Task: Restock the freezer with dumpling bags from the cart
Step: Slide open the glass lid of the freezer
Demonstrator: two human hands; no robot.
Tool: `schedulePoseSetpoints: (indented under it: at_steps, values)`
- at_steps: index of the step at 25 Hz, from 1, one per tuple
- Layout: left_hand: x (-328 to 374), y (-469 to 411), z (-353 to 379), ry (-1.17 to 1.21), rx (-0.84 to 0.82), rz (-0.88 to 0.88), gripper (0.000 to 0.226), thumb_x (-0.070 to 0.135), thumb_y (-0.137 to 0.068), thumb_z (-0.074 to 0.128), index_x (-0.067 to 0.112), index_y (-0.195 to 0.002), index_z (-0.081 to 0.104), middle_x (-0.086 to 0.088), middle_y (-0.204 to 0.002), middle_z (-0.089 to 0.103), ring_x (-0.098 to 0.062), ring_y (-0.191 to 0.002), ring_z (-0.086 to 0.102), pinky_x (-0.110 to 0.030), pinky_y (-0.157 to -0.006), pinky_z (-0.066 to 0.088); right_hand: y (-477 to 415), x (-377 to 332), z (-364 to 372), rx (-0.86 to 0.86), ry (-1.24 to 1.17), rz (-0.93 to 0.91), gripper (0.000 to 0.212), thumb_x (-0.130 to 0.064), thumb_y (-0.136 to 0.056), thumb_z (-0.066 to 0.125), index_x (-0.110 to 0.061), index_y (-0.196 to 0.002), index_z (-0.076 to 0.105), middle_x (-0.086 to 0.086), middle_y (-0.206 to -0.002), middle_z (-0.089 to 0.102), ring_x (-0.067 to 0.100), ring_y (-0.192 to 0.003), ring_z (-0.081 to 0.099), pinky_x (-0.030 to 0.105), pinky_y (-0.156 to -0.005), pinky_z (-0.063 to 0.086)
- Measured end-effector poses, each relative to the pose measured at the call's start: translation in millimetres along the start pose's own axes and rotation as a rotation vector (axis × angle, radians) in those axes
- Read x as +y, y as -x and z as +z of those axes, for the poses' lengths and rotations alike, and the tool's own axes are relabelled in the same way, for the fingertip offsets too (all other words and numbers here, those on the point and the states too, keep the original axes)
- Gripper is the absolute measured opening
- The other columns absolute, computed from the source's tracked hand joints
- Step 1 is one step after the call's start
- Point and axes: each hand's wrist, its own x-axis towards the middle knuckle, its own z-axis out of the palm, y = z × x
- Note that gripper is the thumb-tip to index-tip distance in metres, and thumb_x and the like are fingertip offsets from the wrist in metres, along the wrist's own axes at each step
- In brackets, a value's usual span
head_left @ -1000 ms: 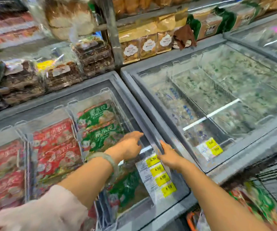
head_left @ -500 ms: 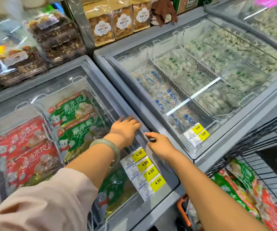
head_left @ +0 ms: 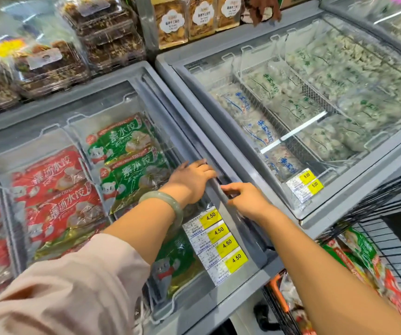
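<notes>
1. hands: left hand [head_left: 191, 181] curls its grip over the freezer [head_left: 112, 76] lid rail [head_left: 185, 139]; right hand [head_left: 245, 200] pinches it just beside.
2. the rail's length slants far-left to near-right.
3. dumpling bags [head_left: 361, 257] lie in the cart [head_left: 388, 213], low right, nearer the right hand.

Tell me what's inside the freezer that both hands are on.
Green dumpling bags and red dumpling bags lie in rows under its glass lid. The price labels and left forearm cover part of the front green bag; lower layers are hidden.
</notes>
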Motion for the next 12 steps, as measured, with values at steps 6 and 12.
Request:
schedulePoseSetpoints:
  at_steps: [6,12]
  values:
    - [-59,100,22,0.127,-0.073,-0.056,0.074,-0.009,-0.084,0.036,0.03,-0.146,0.029,0.012,-0.159,0.013,-0.01,-0.148,0.0,-0.043,-0.12,0.018,20,-27,85,-0.207,-0.144,0.094,0.025,0.009,-0.083,0.059,-0.007,-0.101,0.066,0.005,-0.085,0.063,0.009,-0.066,0.056,0.016,-0.049,0.049]
    - [-127,214,81,0.266,0.08,-0.058,0.061,-0.003,-0.087,0.04,0.021,-0.143,0.038,0.006,-0.156,0.025,-0.012,-0.149,0.006,-0.033,-0.12,0.016,57,-75,198,-0.356,0.015,0.071,0.021,0.004,-0.081,0.067,-0.013,-0.077,0.056,0.005,-0.069,0.056,0.004,-0.046,0.057,0.016,-0.042,0.044]
